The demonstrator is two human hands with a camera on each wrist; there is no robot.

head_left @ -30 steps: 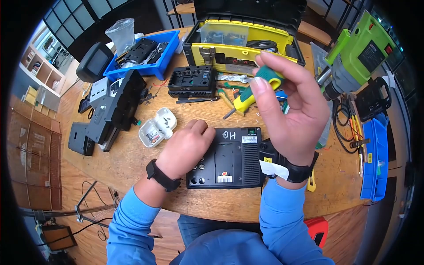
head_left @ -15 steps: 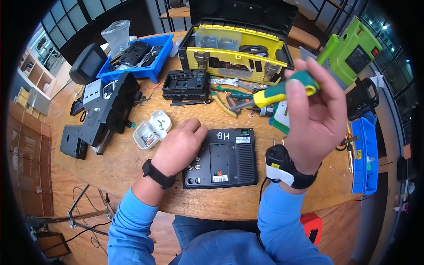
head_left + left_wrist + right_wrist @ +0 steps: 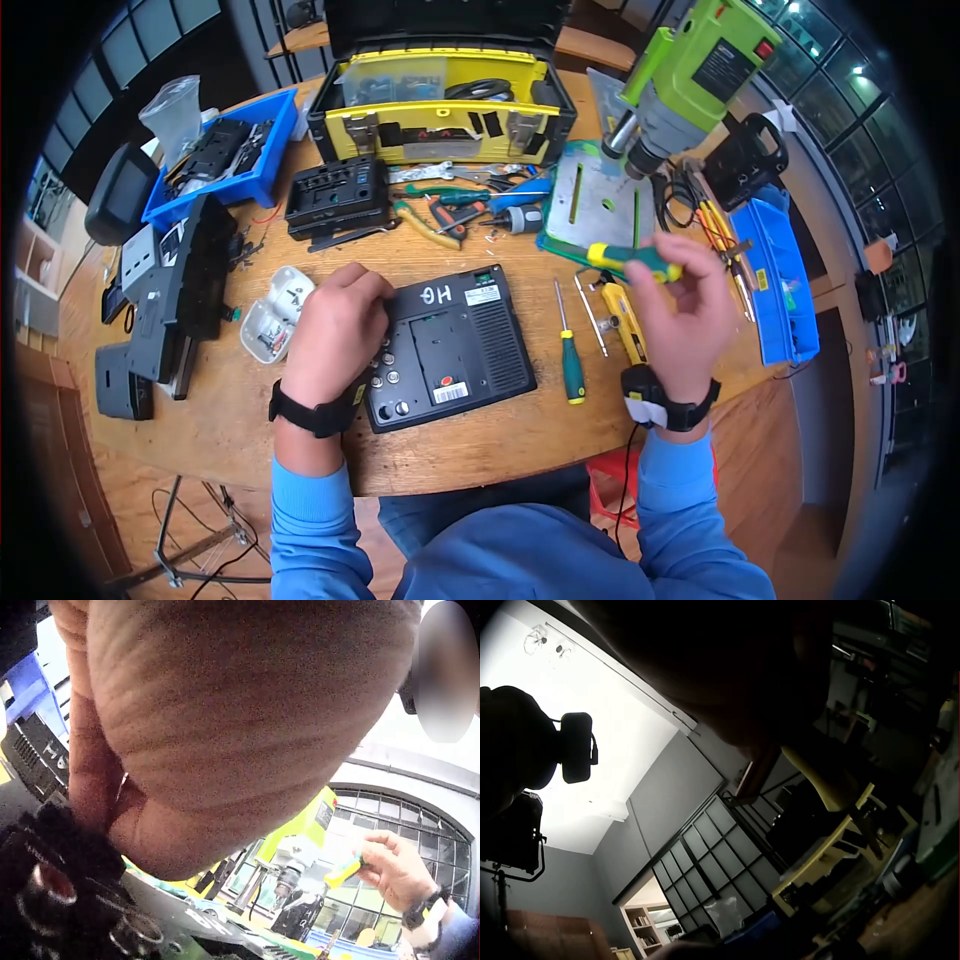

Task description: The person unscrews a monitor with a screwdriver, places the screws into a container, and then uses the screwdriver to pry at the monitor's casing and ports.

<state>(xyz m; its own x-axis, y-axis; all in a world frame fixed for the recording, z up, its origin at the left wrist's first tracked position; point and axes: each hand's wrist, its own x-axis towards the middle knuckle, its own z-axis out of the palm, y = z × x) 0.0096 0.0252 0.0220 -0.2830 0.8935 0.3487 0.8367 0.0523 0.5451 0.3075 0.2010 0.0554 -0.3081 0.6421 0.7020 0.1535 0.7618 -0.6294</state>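
Note:
A black device point(image 3: 438, 345) marked HQ lies on the wooden table, with round metal pieces along its left side. My left hand point(image 3: 335, 335) is bent over its upper left edge, fingertips hidden; in the left wrist view a thin shiny bit point(image 3: 121, 784) shows between thumb and finger, too small to identify. To the right, my right hand point(image 3: 685, 315) holds a green and yellow screwdriver point(image 3: 632, 262) raised above the table, well away from the device. Its yellow part also shows in the dark right wrist view.
Left of the device is a small white case point(image 3: 270, 325) of screws. A second screwdriver point(image 3: 571, 365) and a yellow tool point(image 3: 624, 320) lie on the right. Behind are pliers point(image 3: 428, 225), a toolbox point(image 3: 440, 125) and a green drill point(image 3: 690, 85); a blue tray point(image 3: 775, 290) stands far right.
The head view has turned. My right hand has moved away from the device with the screwdriver, its shaft no longer pointing toward the pliers. My left hand stays at the device's edge.

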